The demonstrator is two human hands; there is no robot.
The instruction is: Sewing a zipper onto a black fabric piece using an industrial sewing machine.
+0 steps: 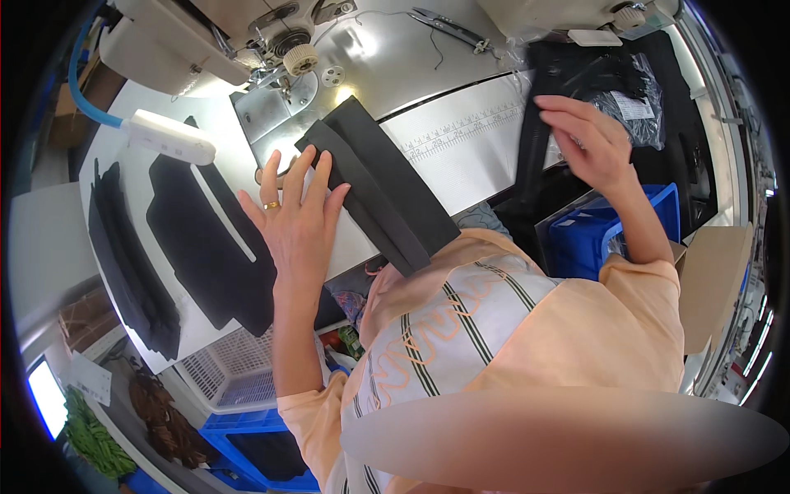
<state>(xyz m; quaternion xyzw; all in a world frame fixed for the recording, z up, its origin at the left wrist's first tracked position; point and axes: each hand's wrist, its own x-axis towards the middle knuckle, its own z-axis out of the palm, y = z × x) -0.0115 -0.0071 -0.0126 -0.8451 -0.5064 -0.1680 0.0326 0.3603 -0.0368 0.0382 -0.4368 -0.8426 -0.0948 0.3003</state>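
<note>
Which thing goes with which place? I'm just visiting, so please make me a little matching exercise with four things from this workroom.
Things
1. Left hand
2. Blue tube
3. White basket
4. Green bundle

Places
A. At the picture's lower left, below a lit screen
B. With fingertips at the edge of a folded black piece
C. Next to a blue crate, lower than the tabletop
D. Curving down to a white fitting at upper left

Right pairs: 1-B, 2-D, 3-C, 4-A

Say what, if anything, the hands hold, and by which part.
Left hand: spread over the left edge of the folded piece, no grip visible. Right hand: at the black strip; blur hides any hold.
</note>
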